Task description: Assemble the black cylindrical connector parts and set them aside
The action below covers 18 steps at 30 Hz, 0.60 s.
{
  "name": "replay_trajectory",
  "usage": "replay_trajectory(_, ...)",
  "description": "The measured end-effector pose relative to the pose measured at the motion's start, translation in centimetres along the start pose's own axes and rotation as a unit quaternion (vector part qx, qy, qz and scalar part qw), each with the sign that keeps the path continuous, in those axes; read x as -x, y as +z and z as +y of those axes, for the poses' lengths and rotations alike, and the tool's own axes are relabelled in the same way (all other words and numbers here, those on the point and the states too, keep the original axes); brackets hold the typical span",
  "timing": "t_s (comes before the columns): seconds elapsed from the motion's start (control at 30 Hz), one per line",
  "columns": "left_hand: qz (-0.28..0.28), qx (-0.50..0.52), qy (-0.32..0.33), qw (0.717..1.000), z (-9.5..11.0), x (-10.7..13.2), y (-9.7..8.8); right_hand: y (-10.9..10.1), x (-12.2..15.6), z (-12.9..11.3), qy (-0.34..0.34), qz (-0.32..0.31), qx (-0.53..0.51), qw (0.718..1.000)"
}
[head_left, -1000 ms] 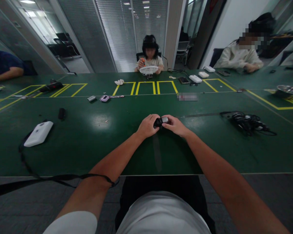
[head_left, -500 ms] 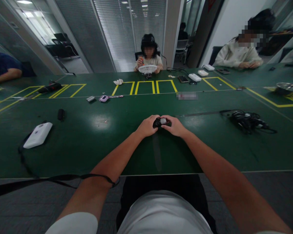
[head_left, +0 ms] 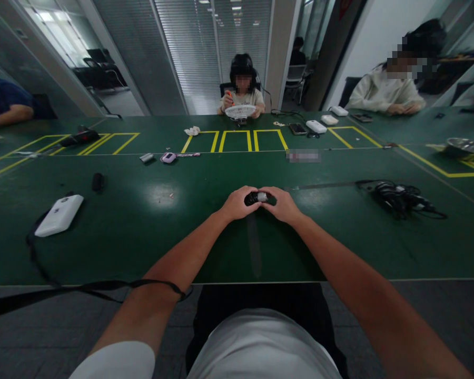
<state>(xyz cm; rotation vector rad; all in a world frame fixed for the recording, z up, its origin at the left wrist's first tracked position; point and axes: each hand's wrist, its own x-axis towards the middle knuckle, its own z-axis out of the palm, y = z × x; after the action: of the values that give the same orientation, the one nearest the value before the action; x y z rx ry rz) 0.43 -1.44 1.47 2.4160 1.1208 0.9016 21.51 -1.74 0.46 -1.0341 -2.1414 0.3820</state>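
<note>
Over the green table [head_left: 205, 231], my two hands meet around a small black object [head_left: 251, 198] with a pale grey end; it looks like a wound-up cable, but its exact kind is too small to tell. My left hand [head_left: 237, 204] wraps its fingers round the black part from the left. From the right, my right hand [head_left: 282, 204] pinches at the pale end with thumb and fingers. The fingers of both hands partly cover the object. A black strap [head_left: 150, 284] lies across my left forearm.
Left of me are a white device [head_left: 60, 216] and a small black item [head_left: 98, 182]. A tangle of black cables [head_left: 403, 199] lies to the right. Farther off are a pink-cased gadget [head_left: 168, 158], yellow tape outlines [head_left: 235, 132], and a person opposite [head_left: 255, 98] holding a white basket [head_left: 240, 111].
Both hands stay in nearly the same place. The black object has turned slightly between them, and the right hand's fingers have shifted a little. The view has moved slightly.
</note>
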Motion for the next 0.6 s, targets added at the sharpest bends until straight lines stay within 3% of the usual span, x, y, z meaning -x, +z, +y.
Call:
replay_trajectory(0.2,0.01,-0.075,-0.02,0.997,0.6,-0.1,-0.4,0.4,-0.1,0.2,0.025,0.015,0.05,0.998)
replay_trajectory(0.33,0.028,-0.168,-0.04,0.985,0.6,-0.2,-1.5,-0.5,-0.2,1.3,0.036,0.023,0.074,0.996)
replay_trajectory(0.47,0.027,-0.221,-0.085,0.971,0.2,-0.2,-2.3,-3.9,-0.1,4.2,0.099,0.089,0.14,0.981)
replay_trajectory(0.6,-0.04,-0.214,-0.09,0.972,-0.4,-0.3,-2.3,-9.1,1.1,8.1,0.255,0.172,0.242,0.92)
